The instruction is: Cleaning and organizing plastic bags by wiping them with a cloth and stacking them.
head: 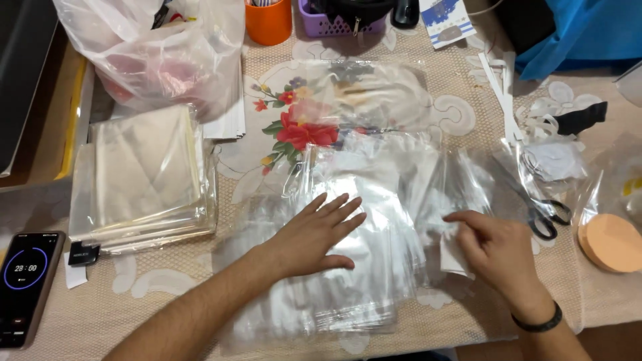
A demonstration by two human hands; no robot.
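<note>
The clear plastic bags (348,267) are lying in a loose pile at the near middle of the surface (167,294), with the left hand (314,234) pressing flat on them, fingers spread, while the right hand (495,251) is pinching a small white piece (453,254) at the pile's right edge. Just beyond the right hand, black-handled scissors (545,214) are resting beside an orange sponge (610,242). Farther left a second stack of bags (144,174) is sitting, and an orange cup (269,21) is standing at the far edge.

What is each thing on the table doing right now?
Left hand: flat, pressing on the clear bags.
Right hand: pinching a white piece at the pile's edge.
Clear bags: loose, spread out.
Bag stack: neat, untouched.
Scissors: closed, lying flat.
Phone: screen on, timer showing.
</note>
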